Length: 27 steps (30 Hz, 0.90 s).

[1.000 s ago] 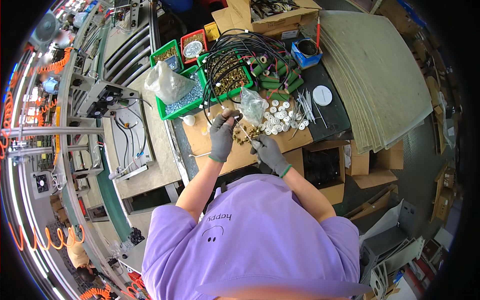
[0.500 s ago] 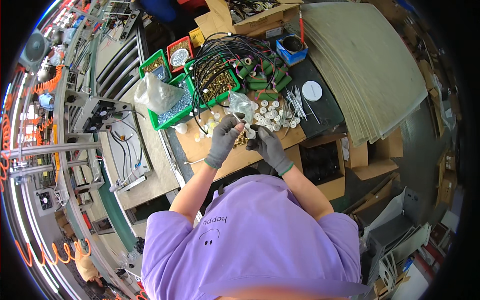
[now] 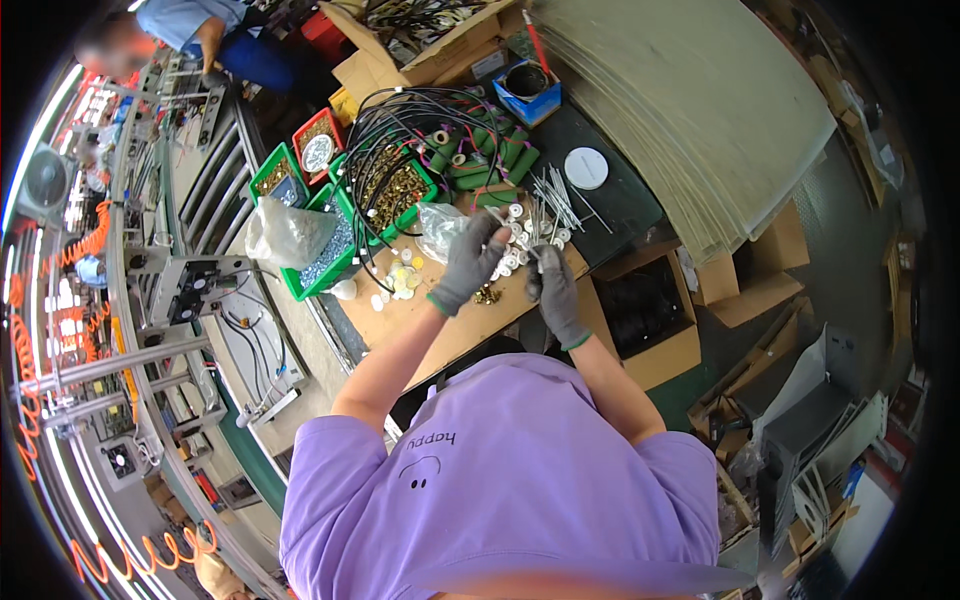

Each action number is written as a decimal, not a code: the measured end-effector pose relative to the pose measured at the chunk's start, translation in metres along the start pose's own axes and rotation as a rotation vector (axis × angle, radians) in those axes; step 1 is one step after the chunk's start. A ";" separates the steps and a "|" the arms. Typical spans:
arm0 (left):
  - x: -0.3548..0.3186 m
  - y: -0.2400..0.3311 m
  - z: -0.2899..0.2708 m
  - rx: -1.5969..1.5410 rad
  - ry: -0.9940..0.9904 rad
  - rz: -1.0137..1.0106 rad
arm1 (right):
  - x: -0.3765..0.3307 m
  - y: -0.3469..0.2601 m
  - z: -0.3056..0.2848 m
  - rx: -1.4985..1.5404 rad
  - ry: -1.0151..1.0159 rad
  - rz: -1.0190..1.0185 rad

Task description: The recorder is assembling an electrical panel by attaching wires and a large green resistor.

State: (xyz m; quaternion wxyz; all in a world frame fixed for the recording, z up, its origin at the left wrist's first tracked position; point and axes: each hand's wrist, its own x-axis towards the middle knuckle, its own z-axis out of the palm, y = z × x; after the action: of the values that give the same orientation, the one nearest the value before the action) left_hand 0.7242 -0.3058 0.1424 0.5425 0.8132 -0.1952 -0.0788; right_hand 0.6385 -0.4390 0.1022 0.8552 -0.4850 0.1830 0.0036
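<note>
Both my hands wear grey gloves with green cuffs. My left hand [image 3: 468, 264] is over the cardboard work sheet [image 3: 440, 325], its thumb and forefinger closed beside a pile of white round washers [image 3: 516, 238]. What those fingertips hold is too small to make out. To its right, my right hand [image 3: 560, 298] has its fingers pinched on what looks like a thin metal rod, mostly hidden by the glove. Small brass fittings [image 3: 487, 295] lie between the hands. Loose thin metal rods [image 3: 558, 197] lie beyond the washers. A clear plastic bag [image 3: 438, 228] touches the washers' left side.
Green bins hold brass parts [image 3: 385, 190] and silvery screws [image 3: 332, 245], with a plastic bag [image 3: 290, 232] on top. Black cables [image 3: 400, 110] arch over green cylindrical parts [image 3: 480, 170]. A white round lid [image 3: 586, 168], a blue box [image 3: 528, 92] and stacked sheets [image 3: 700, 100] stand right.
My hands have moved apart; earlier they met around a thin rod and a white washer. The left hand has reached toward the washer pile. The whole view has shifted, and another person shows at upper left.
</note>
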 end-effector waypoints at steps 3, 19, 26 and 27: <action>0.029 -0.031 0.006 0.573 -0.057 0.077 | 0.003 -0.008 -0.023 0.080 0.097 0.065; 0.103 -0.022 -0.049 0.764 0.013 0.336 | 0.006 -0.009 -0.036 0.093 0.158 0.151; 0.070 0.066 -0.093 -0.227 0.266 0.107 | 0.021 -0.024 0.017 0.220 -0.043 0.183; 0.066 0.068 -0.095 -0.421 0.282 0.073 | 0.022 -0.026 0.023 0.231 -0.093 0.178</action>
State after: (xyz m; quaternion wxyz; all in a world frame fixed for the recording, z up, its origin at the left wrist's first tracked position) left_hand 0.8004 -0.2745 0.2480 0.7243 0.6776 -0.1264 0.0160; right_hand 0.6713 -0.4376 0.1276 0.9091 -0.3644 0.1846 0.0810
